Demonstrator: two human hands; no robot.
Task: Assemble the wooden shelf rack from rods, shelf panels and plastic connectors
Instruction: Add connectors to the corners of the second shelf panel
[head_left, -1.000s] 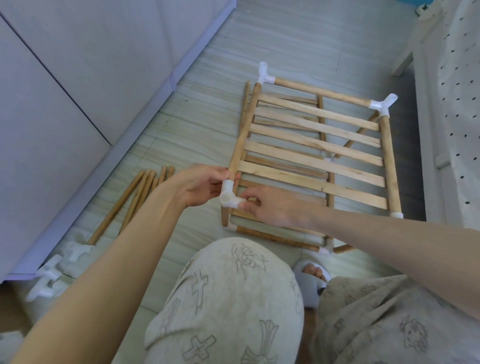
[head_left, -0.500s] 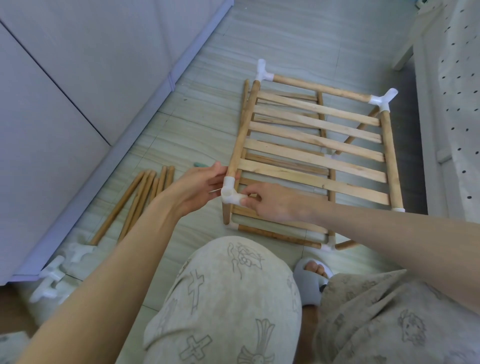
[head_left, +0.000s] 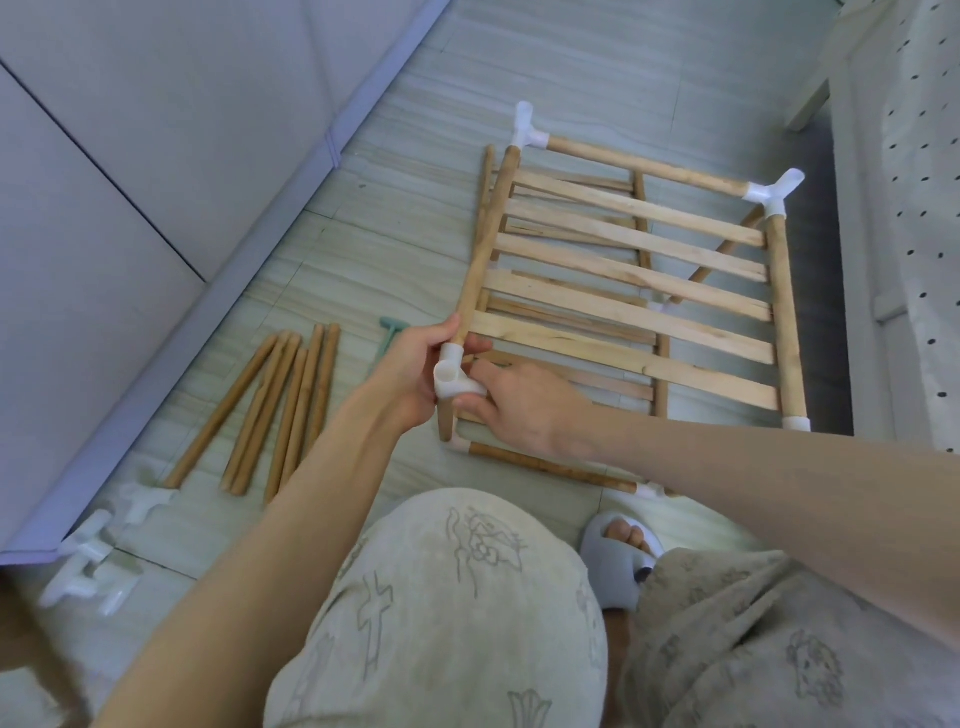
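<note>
A half-built wooden rack (head_left: 623, 270) lies on the floor, with a slatted shelf panel framed by rods and white plastic connectors at its far corners (head_left: 527, 127) (head_left: 774, 189). At its near left corner a white connector (head_left: 451, 376) sits on the end of the left rod (head_left: 485, 244). My left hand (head_left: 415, 374) grips that rod end and the connector from the left. My right hand (head_left: 519, 402) pinches the connector from the right with thumb and fingers. A second slatted panel with rods lies underneath.
Several loose rods (head_left: 280, 405) lie on the floor to the left. Spare white connectors (head_left: 98, 551) sit near the cabinet base at lower left. A small green tool (head_left: 387, 332) lies behind my left hand. My knees and a slippered foot (head_left: 621, 551) fill the foreground. White furniture stands at right.
The near left corner of the rack has risen slightly with both hands still on the connector. The connector looks seated further onto the rod end.
</note>
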